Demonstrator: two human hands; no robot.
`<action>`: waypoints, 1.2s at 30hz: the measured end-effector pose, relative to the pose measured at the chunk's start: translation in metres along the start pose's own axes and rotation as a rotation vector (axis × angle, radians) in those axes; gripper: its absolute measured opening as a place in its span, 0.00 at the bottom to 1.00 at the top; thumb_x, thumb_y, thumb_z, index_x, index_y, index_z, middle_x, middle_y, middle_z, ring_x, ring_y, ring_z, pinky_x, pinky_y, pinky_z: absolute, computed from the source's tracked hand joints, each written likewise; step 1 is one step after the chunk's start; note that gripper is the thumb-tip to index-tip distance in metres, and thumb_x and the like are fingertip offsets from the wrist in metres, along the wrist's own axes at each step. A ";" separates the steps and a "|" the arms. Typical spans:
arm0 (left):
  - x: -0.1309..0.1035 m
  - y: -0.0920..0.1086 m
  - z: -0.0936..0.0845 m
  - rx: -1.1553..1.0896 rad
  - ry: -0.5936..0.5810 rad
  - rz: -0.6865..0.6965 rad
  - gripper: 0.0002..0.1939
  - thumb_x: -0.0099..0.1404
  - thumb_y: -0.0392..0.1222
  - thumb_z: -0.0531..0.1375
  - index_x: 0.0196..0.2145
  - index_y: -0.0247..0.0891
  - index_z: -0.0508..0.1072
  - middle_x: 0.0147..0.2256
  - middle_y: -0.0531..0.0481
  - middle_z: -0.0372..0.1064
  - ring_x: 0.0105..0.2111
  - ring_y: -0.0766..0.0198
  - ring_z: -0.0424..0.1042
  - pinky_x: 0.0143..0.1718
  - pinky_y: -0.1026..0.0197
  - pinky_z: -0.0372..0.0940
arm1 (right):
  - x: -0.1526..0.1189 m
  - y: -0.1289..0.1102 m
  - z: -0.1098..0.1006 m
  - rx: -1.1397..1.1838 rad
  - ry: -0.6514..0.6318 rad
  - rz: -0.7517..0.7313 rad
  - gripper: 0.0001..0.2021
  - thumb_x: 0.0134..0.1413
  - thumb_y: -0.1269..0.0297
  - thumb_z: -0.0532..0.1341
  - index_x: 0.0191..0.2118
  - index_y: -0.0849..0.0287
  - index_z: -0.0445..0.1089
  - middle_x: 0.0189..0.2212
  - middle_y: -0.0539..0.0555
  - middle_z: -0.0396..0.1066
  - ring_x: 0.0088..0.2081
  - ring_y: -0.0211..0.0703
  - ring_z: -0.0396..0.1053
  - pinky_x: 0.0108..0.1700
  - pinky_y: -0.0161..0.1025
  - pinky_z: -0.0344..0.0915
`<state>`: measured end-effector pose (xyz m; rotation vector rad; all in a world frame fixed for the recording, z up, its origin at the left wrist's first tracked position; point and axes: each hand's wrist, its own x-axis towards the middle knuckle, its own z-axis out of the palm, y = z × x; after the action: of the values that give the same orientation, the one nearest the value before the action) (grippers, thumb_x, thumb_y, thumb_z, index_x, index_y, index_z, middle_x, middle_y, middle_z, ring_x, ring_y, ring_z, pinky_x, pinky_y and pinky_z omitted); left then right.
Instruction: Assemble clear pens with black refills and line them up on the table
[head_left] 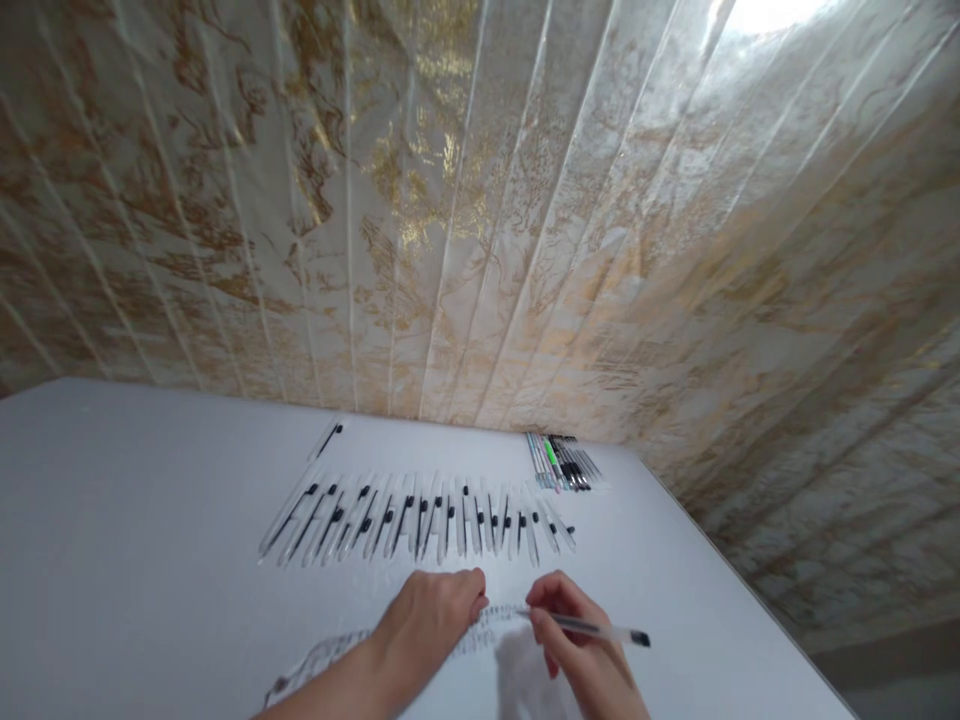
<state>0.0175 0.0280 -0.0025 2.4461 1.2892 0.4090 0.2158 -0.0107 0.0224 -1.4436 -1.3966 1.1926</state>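
Within right hand (589, 662), pen (598, 627) sideways, tip leftward

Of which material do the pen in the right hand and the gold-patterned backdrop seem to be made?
Pen: likely plastic; it looks whitish and translucent, with one dark end.
Gold-patterned backdrop: perhaps plastic film or coated fabric, shiny; it shows creases and reflections.

Qty. Ct., Approx. in Places

The person has 2 hands in view: 1 L hand (431, 620) and 1 R hand (577, 645), the latter w/ 1 held pen (592, 627). On 1 white table (150, 520): approx. 18 clear pens (423, 522) in 1 row, plus 1 lone pen (325, 440) beyond it. Far R: 1 bunch of pens (537, 462), approx. 12, exact no. unclear, incl. 1 green-marked pen (552, 456). Writing (491, 618): lines too blurred to ct.
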 end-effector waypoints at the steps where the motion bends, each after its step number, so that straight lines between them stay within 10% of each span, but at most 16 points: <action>1: 0.002 0.000 0.000 0.021 -0.005 0.009 0.08 0.71 0.35 0.54 0.35 0.36 0.73 0.31 0.47 0.79 0.30 0.53 0.79 0.27 0.60 0.65 | 0.001 0.004 0.002 -0.021 -0.003 0.008 0.10 0.52 0.57 0.62 0.31 0.59 0.68 0.22 0.45 0.62 0.20 0.34 0.56 0.22 0.33 0.55; 13: 0.002 -0.005 -0.006 0.008 0.000 -0.068 0.06 0.70 0.34 0.56 0.36 0.38 0.73 0.31 0.50 0.79 0.30 0.54 0.79 0.27 0.61 0.64 | 0.008 0.031 0.036 -0.136 0.225 -0.101 0.08 0.46 0.61 0.58 0.22 0.55 0.59 0.17 0.43 0.53 0.22 0.36 0.50 0.25 0.36 0.48; 36: -0.003 -0.016 -0.002 -0.252 0.086 -0.015 0.08 0.72 0.39 0.53 0.34 0.42 0.70 0.28 0.55 0.75 0.28 0.61 0.75 0.29 0.63 0.60 | 0.006 0.027 0.039 -0.168 0.210 -0.103 0.10 0.48 0.61 0.59 0.22 0.55 0.57 0.17 0.43 0.53 0.21 0.35 0.49 0.25 0.36 0.47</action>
<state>0.0034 0.0348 -0.0078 2.2288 1.2081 0.6379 0.1852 -0.0095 -0.0138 -1.5431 -1.4321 0.8495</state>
